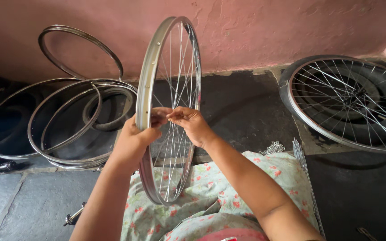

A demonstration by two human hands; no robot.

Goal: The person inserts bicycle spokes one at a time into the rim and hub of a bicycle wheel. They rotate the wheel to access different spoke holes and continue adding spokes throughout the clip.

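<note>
A silver bicycle wheel rim (147, 71) with thin spokes stands upright on edge in front of me, its lower end resting on my lap on floral cloth (211, 187). My left hand (132, 140) grips the rim's near edge at mid-height. My right hand (190, 122) reaches inside the rim from the right, fingertips pinched on a spoke (175, 89) close to the left hand's fingers. The hub is hidden behind my hands.
Several bare metal rims (68, 120) lie stacked at the left, one leaning on the pink wall (255, 31). A spoked wheel on a tyre (349, 100) lies at the right. Loose spokes (302, 165), small metal parts (273, 147) and an axle (74, 216) lie on the dark stone floor.
</note>
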